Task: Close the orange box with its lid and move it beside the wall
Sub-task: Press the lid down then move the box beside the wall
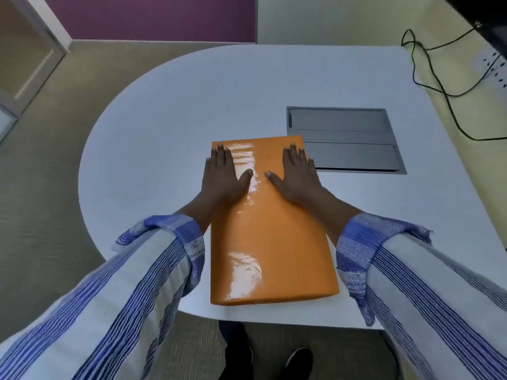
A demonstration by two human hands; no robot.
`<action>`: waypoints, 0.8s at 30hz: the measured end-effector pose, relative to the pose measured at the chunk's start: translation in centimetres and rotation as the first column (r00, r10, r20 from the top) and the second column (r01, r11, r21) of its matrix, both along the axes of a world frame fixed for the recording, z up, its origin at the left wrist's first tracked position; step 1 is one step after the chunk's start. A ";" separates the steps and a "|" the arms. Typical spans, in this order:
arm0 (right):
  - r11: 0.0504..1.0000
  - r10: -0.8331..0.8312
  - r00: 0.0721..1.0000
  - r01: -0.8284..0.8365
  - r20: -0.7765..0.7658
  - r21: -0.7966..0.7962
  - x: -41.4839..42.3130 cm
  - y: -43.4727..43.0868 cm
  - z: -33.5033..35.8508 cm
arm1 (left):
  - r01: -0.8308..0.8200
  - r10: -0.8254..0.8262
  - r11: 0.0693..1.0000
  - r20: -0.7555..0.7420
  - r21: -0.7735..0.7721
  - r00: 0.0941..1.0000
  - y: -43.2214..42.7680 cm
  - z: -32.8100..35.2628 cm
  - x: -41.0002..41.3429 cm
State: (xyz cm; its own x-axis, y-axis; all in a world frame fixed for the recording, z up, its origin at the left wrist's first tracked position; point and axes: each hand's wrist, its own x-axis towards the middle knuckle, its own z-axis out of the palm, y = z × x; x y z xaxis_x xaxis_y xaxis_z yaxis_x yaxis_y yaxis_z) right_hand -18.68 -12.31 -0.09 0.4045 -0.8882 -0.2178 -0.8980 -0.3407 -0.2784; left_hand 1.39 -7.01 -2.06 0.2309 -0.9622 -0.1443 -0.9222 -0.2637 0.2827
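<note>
Both palms flat on box, fingers spread, gripping nothing: left hand at far-left of top, right hand at far-right. Lid apparently seated. Long axis runs from body straight ahead, between the forearms. Wall ahead, beyond fingertips, well apart. Equal reach; forward push likely next.

1. Both sleeves run out past the lower left and lower right frame edges.
2. The left hand and right hand hide parts of the orange box top; its underside is unseen.
3. The black cable leaves the frame at the right edge.
4. The table's near edge hides most of the dark shoes at the bottom centre.
</note>
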 end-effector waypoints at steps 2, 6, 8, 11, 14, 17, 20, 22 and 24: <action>1.000 0.000 1.000 0.000 -0.013 -0.019 0.0 -0.1 -1.3 | 0.019 -0.019 0.999 -0.021 -0.039 1.000 0.3 -1.1 0.1; 0.993 -0.005 1.000 0.003 -0.016 -0.119 -0.4 0.5 -3.1 | 0.034 -0.036 0.995 -0.020 -0.093 0.999 0.7 -2.3 0.6; 0.996 -0.006 0.999 0.002 -0.042 -0.093 -0.2 0.3 -3.0 | 0.034 -0.036 0.997 -0.024 -0.075 0.999 0.6 -2.2 0.5; 1.000 -0.012 1.000 0.011 -0.021 -0.012 -0.1 0.0 -2.1 | 0.044 -0.049 0.997 -0.088 -0.065 0.995 0.5 -1.5 0.9; 0.989 -0.148 0.976 0.143 0.162 0.040 -1.3 0.8 -1.1 | -0.031 -0.009 0.992 -0.321 -0.120 0.947 1.1 -0.9 2.0; 0.909 -0.416 0.847 0.378 0.332 0.175 -3.6 3.4 -0.8 | -0.321 0.229 0.946 -0.599 -0.049 0.767 3.4 -0.9 2.8; 0.769 -0.619 0.729 0.490 0.291 0.411 -5.6 5.9 -1.3 | -0.422 0.390 0.887 -0.797 0.190 0.461 6.1 -1.9 3.1; 0.682 -0.678 0.686 0.453 0.264 0.574 -6.3 7.0 -1.9 | -0.449 0.439 0.834 -0.878 0.320 0.191 7.6 -2.9 3.2; 0.619 -0.720 0.638 0.413 0.273 0.668 -6.6 7.3 -2.1 | -0.389 0.495 0.795 -0.868 0.465 -0.026 8.6 -3.7 3.0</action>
